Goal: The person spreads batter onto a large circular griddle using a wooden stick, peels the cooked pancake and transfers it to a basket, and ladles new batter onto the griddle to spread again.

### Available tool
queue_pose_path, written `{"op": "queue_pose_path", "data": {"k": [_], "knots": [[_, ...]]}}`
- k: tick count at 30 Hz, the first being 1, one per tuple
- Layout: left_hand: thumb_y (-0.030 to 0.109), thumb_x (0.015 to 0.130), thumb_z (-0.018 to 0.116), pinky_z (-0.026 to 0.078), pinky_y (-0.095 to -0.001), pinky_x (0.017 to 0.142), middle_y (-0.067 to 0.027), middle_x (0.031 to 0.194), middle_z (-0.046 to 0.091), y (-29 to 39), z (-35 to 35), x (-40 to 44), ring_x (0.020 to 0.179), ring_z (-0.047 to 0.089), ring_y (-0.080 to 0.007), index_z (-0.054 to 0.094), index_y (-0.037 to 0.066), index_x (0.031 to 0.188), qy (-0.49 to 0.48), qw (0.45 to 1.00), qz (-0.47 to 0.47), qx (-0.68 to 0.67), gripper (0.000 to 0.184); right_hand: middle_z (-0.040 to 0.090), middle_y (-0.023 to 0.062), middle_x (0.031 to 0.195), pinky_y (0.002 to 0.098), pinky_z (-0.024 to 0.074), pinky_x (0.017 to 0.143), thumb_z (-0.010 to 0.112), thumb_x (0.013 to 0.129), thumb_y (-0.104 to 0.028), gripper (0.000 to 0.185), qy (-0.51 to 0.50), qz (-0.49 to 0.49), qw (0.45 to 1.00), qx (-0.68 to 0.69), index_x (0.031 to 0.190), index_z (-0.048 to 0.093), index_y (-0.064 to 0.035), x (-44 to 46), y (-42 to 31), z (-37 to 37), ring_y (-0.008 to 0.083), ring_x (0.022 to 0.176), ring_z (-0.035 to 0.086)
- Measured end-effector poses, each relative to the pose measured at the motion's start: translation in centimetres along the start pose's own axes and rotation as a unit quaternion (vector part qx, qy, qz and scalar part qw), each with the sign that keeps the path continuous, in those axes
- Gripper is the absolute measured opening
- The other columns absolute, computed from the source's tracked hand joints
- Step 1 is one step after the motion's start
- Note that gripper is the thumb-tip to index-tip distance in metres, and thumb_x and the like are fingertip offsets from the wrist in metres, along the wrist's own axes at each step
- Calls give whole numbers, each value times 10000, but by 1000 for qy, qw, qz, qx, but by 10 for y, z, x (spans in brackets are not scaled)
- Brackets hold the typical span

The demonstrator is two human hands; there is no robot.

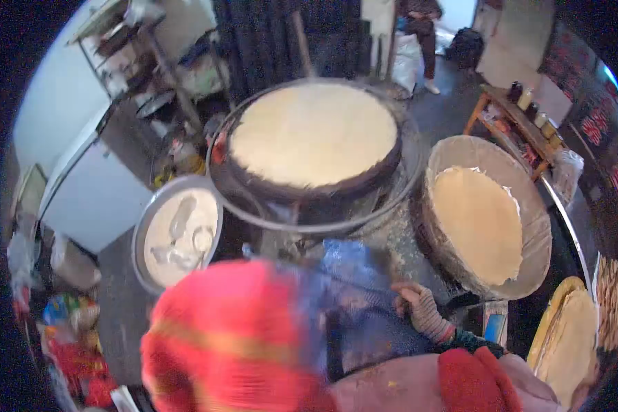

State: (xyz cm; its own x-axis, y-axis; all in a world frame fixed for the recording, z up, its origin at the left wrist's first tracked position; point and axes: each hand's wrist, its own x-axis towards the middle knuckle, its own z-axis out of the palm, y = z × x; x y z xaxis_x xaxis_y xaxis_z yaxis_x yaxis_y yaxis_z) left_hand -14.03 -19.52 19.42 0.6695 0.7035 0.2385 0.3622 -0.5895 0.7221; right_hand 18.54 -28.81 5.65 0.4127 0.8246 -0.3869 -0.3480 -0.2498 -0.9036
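Observation:
My right hand [419, 310] is low in front of my body, over the blue apron [364, 302]. Its fingers are loosely bent and apart, with nothing visible in them, and a knitted cuff covers the wrist. A red sleeve [226, 329], smeared by motion, fills the lower left; my left hand does not show. Ahead, a wide pale flatbread [316, 134] covers a round dark griddle [323, 184]. To the left, a metal basin [143, 254] holds pale batter with a ladle-like tool in it. To the right, a deep round basket [535, 233] holds a flatbread [477, 220].
Stacked flatbreads [566, 336] stand at the lower right. A wooden bench [511, 117] with several jars is at the back right. Shelves [151, 62] crowd the back left. A person [426, 34] is near the doorway beside a white sack [406, 63].

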Motion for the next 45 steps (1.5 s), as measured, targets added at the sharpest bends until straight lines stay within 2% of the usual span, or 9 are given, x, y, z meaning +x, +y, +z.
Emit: {"op": "queue_pose_path", "data": {"k": [4,7,14,15,16,19,22,37,45], "knots": [[159,842,599,509,-376,688,-149,902,646,3,18,-5,779,630,-260,643,26,987,-10,1000,4,10,202,604,34,716,264,441,561,517,885,-187,232,45,-19,989,-139,1036,607,-35,0,11,-3,114,610,544],[159,841,598,509,-376,690,-149,906,646,3,23,-5,782,630,-261,642,27,990,-15,1000,-2,14,204,598,41,690,250,438,576,501,888,-181,237,35,-19,998,-39,1038,605,-30,-15,-6,10,117,603,539],[158,841,596,509,-376,695,-147,913,646,-4,46,8,789,630,-263,641,28,997,-14,999,-5,31,208,595,60,696,268,438,592,488,868,-139,244,34,-66,989,-131,1023,618,-2,-14,-5,-5,124,611,540],[158,840,595,509,-376,696,-146,914,646,-5,52,11,790,630,-263,641,29,998,-16,999,3,37,209,602,61,718,271,445,602,485,870,-126,241,13,-48,997,-56,1026,625,-8,-14,-2,-7,125,620,545],[158,840,595,509,-376,696,-146,916,646,-6,57,15,791,630,-264,641,29,999,-16,999,9,39,209,601,52,733,267,452,611,482,873,-120,238,40,-58,988,-141,1029,623,-10,-10,9,-14,122,629,544],[158,840,594,509,-377,698,-145,919,645,-6,76,21,794,630,-264,641,30,1001,-22,999,16,41,211,601,52,743,261,454,617,477,876,-123,243,24,11,997,-76,1040,617,-10,-10,1,-22,121,643,548],[157,840,593,510,-377,701,-144,922,645,-13,62,19,797,630,-265,640,30,1004,-32,999,27,27,213,581,49,690,255,430,578,482,882,-194,269,16,-54,993,-104,1046,591,-11,-13,2,2,120,598,532],[156,838,589,510,-378,711,-140,939,645,-18,62,54,811,631,-269,638,33,1018,-85,994,60,21,223,603,56,760,252,464,597,482,906,-193,265,18,11,1000,5,1077,580,-15,-12,-3,2,112,640,549],[155,838,587,511,-378,717,-138,948,645,-8,62,68,819,631,-272,637,35,1026,-103,989,103,11,229,594,51,732,252,456,600,482,898,-188,264,27,-25,999,-14,1055,591,-6,-15,-8,3,110,620,542]]}}
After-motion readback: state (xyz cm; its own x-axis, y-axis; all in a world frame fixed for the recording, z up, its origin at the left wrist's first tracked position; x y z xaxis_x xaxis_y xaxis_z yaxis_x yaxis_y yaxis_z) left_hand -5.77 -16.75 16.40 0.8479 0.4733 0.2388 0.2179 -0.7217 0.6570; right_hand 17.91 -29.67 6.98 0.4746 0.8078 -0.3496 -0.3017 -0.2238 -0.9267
